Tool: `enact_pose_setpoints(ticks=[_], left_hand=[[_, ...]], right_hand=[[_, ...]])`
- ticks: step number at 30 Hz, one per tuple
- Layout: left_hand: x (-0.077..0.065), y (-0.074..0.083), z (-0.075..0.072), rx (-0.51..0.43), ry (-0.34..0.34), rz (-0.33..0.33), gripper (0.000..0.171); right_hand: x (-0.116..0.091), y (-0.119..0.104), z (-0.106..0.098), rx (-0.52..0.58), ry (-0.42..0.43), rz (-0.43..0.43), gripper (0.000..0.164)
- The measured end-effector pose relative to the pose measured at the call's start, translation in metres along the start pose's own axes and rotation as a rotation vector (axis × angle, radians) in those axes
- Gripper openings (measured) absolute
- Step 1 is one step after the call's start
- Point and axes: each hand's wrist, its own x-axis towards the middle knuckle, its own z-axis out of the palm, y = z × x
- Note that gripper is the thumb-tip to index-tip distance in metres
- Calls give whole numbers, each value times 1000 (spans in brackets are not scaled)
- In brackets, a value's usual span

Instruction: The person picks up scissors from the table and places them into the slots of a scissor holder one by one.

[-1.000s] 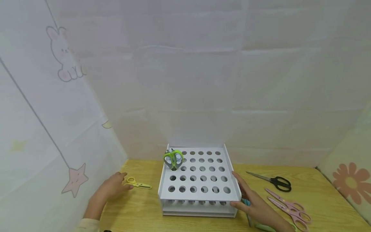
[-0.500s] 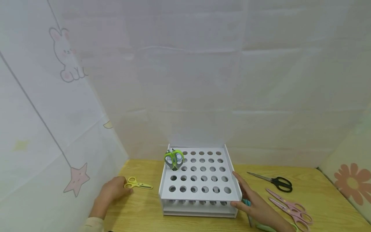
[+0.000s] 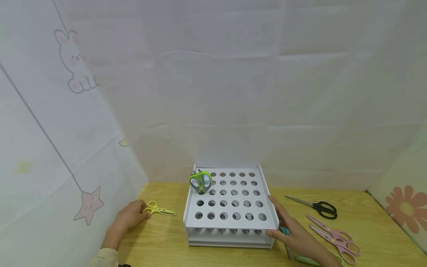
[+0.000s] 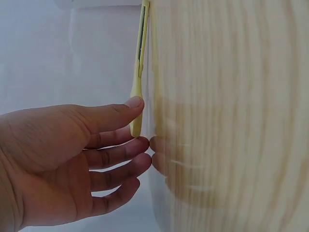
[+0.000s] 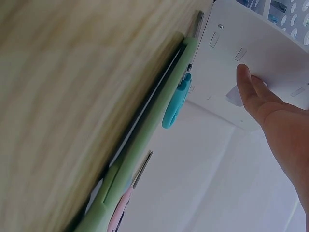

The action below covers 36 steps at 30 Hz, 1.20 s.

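A pair of yellow scissors (image 3: pixel 159 210) lies on the table left of a white rack (image 3: pixel 229 222) with rows of round holes. My left hand (image 3: pixel 131 215) is at its handle loops; in the left wrist view the thumb and forefinger pinch the handle (image 4: pixel 136 89), other fingers loosely bent against the tabletop. My right hand (image 3: pixel 297 234) rests on the rack's right side, thumb at the front corner. In the right wrist view its fingers look straight against the side panel (image 5: pixel 227 67). Green-and-grey scissors (image 3: pixel 201 181) stand in the rack's back left, handles up.
Right of the rack lie black scissors (image 3: pixel 321 208) and pink scissors (image 3: pixel 341 244). Light green scissors (image 5: pixel 145 130) and a teal handle (image 5: pixel 177 101) are near my right hand. A pale cloth backdrop (image 3: pixel 233 92) stands behind the wooden table (image 3: pixel 160 252).
My left hand's fingers have drawn in from a more spread pose and come onto the yellow scissors' handle. The right hand stays at the rack's side.
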Motion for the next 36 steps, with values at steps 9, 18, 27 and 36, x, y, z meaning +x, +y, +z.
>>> enact_pose_setpoints(ticks=[9, 18, 27, 36], left_hand=[[2, -4, -2, -288, 48, -6, 29], [1, 5, -16, -498, 52, 11, 32], [1, 25, -32, -645, 38, 40, 27], [-5, 44, -37, -630, 54, 46, 18]], right_hand=[[0, 0, 0, 7, -16, -7, 93], [0, -1, 0, 20, -15, 19, 93], [1, -1, -2, -13, 9, 2, 93], [-2, -2, 0, 20, -36, -11, 92]])
